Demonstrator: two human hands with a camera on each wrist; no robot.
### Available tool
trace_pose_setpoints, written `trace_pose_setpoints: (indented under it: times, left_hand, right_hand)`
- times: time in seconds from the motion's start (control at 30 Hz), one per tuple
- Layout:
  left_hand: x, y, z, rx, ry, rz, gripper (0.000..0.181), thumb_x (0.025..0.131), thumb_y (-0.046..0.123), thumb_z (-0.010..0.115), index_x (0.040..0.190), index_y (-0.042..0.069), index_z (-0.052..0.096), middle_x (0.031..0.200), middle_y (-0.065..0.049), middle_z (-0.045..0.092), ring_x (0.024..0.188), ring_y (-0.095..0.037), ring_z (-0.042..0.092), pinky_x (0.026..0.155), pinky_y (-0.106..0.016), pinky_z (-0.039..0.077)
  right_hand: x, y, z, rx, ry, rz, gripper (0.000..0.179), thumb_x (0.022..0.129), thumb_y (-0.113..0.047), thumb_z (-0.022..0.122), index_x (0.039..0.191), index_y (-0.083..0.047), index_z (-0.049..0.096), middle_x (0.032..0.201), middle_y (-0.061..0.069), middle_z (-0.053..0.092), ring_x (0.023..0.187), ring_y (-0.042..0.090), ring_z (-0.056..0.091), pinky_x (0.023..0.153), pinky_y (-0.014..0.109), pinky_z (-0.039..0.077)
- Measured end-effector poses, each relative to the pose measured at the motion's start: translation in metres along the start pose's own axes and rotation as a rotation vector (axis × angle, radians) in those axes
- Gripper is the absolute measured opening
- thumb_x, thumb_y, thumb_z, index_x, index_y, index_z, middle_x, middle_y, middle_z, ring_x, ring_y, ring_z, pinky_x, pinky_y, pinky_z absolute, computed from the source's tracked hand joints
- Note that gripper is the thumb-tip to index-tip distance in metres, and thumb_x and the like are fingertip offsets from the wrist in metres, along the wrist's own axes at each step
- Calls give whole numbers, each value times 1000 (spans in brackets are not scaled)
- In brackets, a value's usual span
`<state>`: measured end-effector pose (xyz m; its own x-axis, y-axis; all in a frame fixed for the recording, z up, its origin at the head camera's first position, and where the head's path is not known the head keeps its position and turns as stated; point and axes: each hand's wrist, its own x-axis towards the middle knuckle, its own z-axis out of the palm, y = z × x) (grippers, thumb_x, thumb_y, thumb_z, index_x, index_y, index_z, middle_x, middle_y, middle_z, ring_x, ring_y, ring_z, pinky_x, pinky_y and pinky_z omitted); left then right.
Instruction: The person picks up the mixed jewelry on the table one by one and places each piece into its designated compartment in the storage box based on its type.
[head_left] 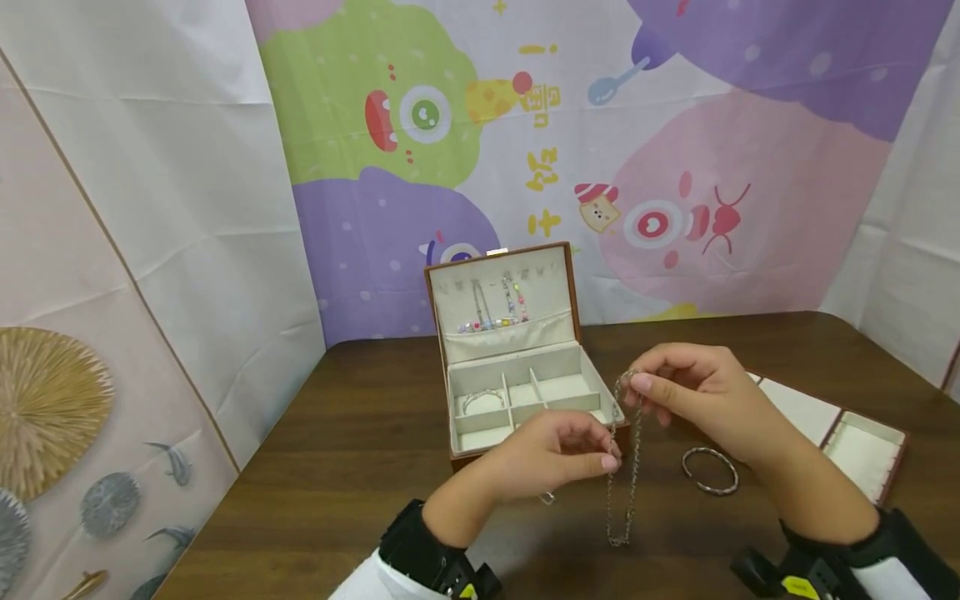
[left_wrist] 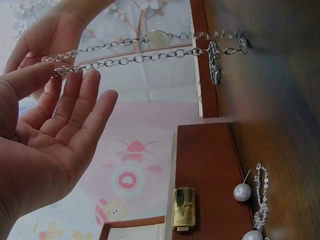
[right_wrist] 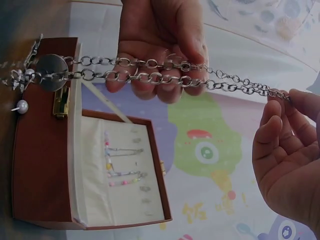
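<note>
A silver chain necklace [head_left: 633, 467] hangs in a long loop above the table. My right hand [head_left: 701, 387] pinches its top between thumb and fingertips. Lower down, my left hand [head_left: 558, 450] holds the strands lightly between thumb and index finger, the other fingers spread in the left wrist view. A round flat disc [right_wrist: 52, 75] sits near the loop's lower end. Behind my left hand stands the open brown jewelry box [head_left: 502, 352], with a bracelet [head_left: 483, 402] in its left compartment. On the table below my right hand lies a silver bangle [head_left: 710, 472].
A tray with light lining [head_left: 862, 454] lies at the right, partly behind my right forearm. Beaded necklaces [head_left: 495, 321] hang inside the box lid. In front of the box lie a pearl earring [left_wrist: 242, 192] and a silver chain piece [left_wrist: 261, 210]. A printed cloth [head_left: 540, 167] hangs behind the table.
</note>
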<state>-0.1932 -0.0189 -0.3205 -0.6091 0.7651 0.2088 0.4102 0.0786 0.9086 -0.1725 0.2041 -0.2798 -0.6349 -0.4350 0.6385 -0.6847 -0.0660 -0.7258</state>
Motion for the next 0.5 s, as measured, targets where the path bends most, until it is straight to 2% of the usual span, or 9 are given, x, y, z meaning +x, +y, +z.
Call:
trace_pose_setpoints:
  times: [0.17, 0.27, 0.4, 0.5]
  left_hand:
    - [-2, 6, -6, -50, 48, 17, 10, 94, 2, 62, 97, -7, 63, 92, -19, 69, 82, -7, 66, 82, -27, 54]
    - [-5, 11, -11, -112, 89, 44, 11, 95, -1, 59, 99, -11, 60, 91, -23, 67, 82, -10, 66, 87, -37, 54]
    - [-9, 18, -17, -148, 127, 82, 12, 96, -3, 55, 101, -14, 56, 92, -27, 65, 83, -11, 66, 88, -47, 53]
    - [-11, 22, -19, -150, 146, 92, 12, 97, -4, 53, 101, -15, 54, 93, -27, 65, 82, -10, 66, 86, -46, 54]
  right_hand:
    - [0, 1, -4, -28, 1, 14, 17, 92, 13, 54, 93, 2, 67, 81, 10, 67, 60, 16, 55, 50, 27, 48]
    - [0, 4, -7, -87, -41, 33, 18, 91, 12, 57, 94, -1, 68, 80, 9, 66, 62, 14, 56, 51, 28, 49]
    - [-1, 11, -9, -240, -136, 83, 16, 90, 5, 63, 91, -11, 69, 76, 4, 65, 63, 9, 56, 51, 28, 48]
    - [-1, 19, -7, -352, -237, 96, 14, 90, -2, 67, 88, -16, 67, 74, -2, 64, 64, 5, 55, 54, 26, 49]
